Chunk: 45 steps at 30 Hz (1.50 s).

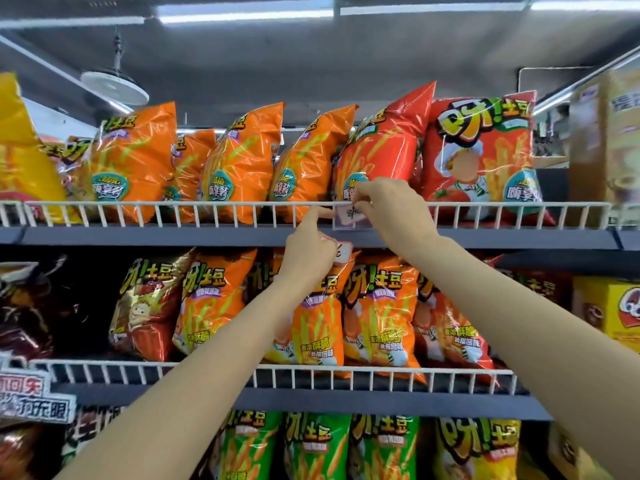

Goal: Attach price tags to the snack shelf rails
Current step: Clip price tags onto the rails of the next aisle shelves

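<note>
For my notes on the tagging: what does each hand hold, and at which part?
The right hand pinches the tag on the top rail at its upper edge. The left hand points its forefinger at the tag's left edge and holds spare tags in its curled fingers.

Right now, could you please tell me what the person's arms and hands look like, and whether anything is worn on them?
Both forearms are bare: no sleeves reach into view. The left hand and right hand show no gloves, watch or bracelets, and no rings are visible.
</note>
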Each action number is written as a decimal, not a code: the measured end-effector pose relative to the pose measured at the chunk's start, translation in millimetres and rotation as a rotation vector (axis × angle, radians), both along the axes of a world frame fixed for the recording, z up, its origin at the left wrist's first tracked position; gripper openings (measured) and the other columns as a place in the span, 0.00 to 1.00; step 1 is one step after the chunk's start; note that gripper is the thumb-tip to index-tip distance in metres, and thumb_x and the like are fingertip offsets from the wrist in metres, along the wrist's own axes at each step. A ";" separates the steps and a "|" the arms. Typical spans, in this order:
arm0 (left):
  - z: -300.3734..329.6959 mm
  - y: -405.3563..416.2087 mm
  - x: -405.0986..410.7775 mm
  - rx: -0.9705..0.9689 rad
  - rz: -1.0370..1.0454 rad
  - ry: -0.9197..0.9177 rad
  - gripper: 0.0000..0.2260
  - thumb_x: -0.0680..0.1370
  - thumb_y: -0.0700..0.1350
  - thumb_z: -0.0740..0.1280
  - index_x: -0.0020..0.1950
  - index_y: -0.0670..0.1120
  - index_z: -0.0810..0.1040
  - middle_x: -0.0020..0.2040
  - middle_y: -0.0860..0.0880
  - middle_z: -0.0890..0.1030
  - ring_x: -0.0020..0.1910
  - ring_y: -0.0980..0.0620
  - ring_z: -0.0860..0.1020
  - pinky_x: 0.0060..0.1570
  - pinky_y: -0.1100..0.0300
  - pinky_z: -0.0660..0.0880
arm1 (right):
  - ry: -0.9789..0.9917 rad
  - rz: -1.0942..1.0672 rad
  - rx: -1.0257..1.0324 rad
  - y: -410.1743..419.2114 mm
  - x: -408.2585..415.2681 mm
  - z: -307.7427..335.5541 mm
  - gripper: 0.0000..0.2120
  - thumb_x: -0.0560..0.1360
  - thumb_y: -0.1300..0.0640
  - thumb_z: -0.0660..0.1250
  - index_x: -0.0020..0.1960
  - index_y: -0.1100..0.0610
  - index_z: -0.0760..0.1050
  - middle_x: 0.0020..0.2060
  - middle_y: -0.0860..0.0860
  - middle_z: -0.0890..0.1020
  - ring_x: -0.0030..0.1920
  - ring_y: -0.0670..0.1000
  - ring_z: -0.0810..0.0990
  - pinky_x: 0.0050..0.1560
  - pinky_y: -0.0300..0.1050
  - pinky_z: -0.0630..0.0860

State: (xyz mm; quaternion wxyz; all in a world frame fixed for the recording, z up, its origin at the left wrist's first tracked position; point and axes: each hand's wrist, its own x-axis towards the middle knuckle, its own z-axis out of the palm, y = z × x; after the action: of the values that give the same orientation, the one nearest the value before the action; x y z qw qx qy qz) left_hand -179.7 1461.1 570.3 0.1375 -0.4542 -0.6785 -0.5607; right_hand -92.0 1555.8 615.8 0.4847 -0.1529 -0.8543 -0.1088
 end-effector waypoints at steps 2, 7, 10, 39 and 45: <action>0.2 0.1 -0.8 -0.002 -0.009 0.007 0.18 0.77 0.36 0.61 0.65 0.49 0.67 0.41 0.47 0.77 0.31 0.56 0.72 0.21 0.74 0.66 | -0.045 -0.053 -0.021 3.8 -0.2 0.9 0.09 0.77 0.61 0.62 0.56 0.58 0.77 0.53 0.56 0.75 0.54 0.59 0.75 0.52 0.55 0.76; 0.3 -1.0 -3.1 -0.007 -0.029 0.015 0.18 0.77 0.36 0.61 0.65 0.50 0.68 0.42 0.48 0.77 0.32 0.56 0.74 0.23 0.73 0.68 | -0.049 -0.102 0.020 8.6 -0.5 -2.2 0.11 0.77 0.61 0.62 0.58 0.54 0.73 0.54 0.55 0.77 0.54 0.59 0.76 0.49 0.52 0.75; 2.0 -1.0 -4.2 -0.008 -0.030 0.027 0.17 0.77 0.36 0.61 0.65 0.50 0.68 0.42 0.50 0.76 0.33 0.57 0.74 0.23 0.75 0.68 | -0.037 -0.135 0.096 7.5 0.3 -6.2 0.10 0.78 0.58 0.62 0.59 0.54 0.71 0.52 0.55 0.77 0.52 0.60 0.77 0.45 0.50 0.74; 14.8 2.2 -1.1 -0.024 0.056 0.060 0.18 0.78 0.37 0.60 0.68 0.45 0.71 0.61 0.44 0.77 0.45 0.52 0.77 0.37 0.65 0.74 | -0.034 -0.100 0.147 22.3 5.8 -31.6 0.17 0.76 0.63 0.65 0.64 0.54 0.73 0.61 0.53 0.71 0.44 0.55 0.79 0.30 0.43 0.70; 15.1 11.1 4.8 0.018 0.156 0.166 0.14 0.79 0.40 0.60 0.64 0.42 0.75 0.60 0.43 0.79 0.57 0.47 0.78 0.43 0.66 0.71 | -0.120 -0.002 0.118 22.0 18.8 -27.6 0.21 0.79 0.58 0.60 0.71 0.49 0.65 0.65 0.49 0.68 0.50 0.52 0.78 0.35 0.46 0.75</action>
State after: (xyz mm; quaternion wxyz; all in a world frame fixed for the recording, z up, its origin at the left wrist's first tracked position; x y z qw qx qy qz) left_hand -174.9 1472.2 585.4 0.2408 -0.4436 -0.6931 -0.5147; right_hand -73.1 1577.9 588.2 0.4408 -0.1183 -0.8737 -0.1684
